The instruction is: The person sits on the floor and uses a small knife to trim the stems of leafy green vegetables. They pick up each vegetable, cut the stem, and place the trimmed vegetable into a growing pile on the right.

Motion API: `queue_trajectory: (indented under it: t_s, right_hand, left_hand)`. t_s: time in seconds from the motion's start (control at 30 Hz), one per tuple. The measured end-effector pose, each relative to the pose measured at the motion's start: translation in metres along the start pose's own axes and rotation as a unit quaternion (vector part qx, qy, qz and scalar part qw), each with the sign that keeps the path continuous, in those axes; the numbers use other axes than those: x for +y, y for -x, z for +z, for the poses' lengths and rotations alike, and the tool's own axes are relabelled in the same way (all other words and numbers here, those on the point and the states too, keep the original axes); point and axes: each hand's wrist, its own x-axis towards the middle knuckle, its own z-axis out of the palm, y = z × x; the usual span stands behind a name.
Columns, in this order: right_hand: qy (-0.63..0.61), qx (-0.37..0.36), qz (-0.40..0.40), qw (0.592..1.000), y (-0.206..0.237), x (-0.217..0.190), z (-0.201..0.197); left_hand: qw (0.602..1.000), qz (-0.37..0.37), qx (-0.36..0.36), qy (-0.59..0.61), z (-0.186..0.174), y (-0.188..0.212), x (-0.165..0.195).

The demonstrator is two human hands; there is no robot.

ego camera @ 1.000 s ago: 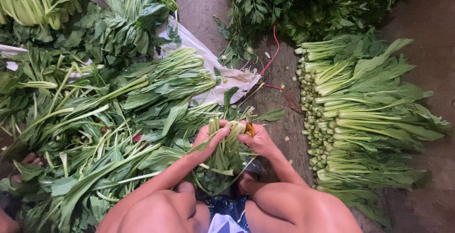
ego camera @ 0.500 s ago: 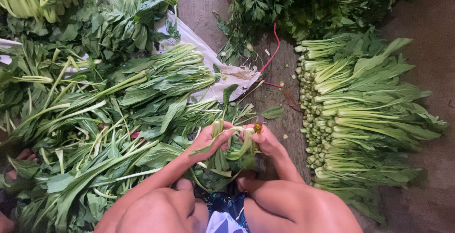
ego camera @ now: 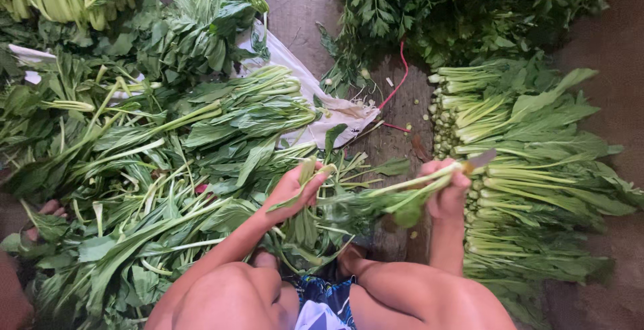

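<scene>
Bare concrete floor (ego camera: 396,119), seen from above, nearly covered in leafy greens. Loose pile (ego camera: 134,169) spreads left, lying partly on a white sack (ego camera: 335,112). Trimmed stack (ego camera: 530,169) lies right, cut stem ends lined up toward the centre. Dark herb heap (ego camera: 463,8) at top. Red string (ego camera: 400,78) trails on the floor between herbs and sack. Person squats at bottom edge, knees showing.

Right hand (ego camera: 446,192) is closed around a bundle (ego camera: 396,199) of stems, held just beside the stack's stem ends. Same fist grips a knife (ego camera: 479,160); only the blade tip shows, poking up past the knuckles toward the stack. Left hand (ego camera: 295,189) has fingers curled loosely on a few leaf stalks at the bundle's leafy end, over the loose pile. Bundle hangs between both hands, above the floor.

Risks, as judged:
- Knife and stems share one grip. If the stems slide, the blade could turn in the palm and nick a finger.
- Blade tip points at the stack; setting the bundle down there could slice trimmed leaves.
- Left hand's hold looks light. A pull from the right could strip or tear leaves, or drop stalks back into the pile.
- Bundle does not look tied, so it could splay when released and spoil the even stem line.
- Another person's foot (ego camera: 47,212) rests at the far left edge among leaves, well apart from the blade.
</scene>
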Motion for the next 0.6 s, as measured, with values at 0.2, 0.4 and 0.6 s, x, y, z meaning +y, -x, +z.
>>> queue_trajectory:
  t_s: [0.2,0.4,0.6]
  right_hand:
    - [0.055,0.107,-0.080,0.990,0.001,-0.042,-0.020]
    - [0.008,0.096,-0.100,0.990,0.002,-0.073,-0.036]
    - [0.029,0.237,-0.107,0.965,-0.002,-0.071,-0.035]
  left_hand:
    - [0.996,-0.025,0.034,-0.082,-0.007,0.002,0.003]
    - [0.997,-0.011,0.075,-0.026,-0.016,-0.003,0.007]
    - [0.962,0.082,0.161,0.204,-0.033,0.003,0.020]
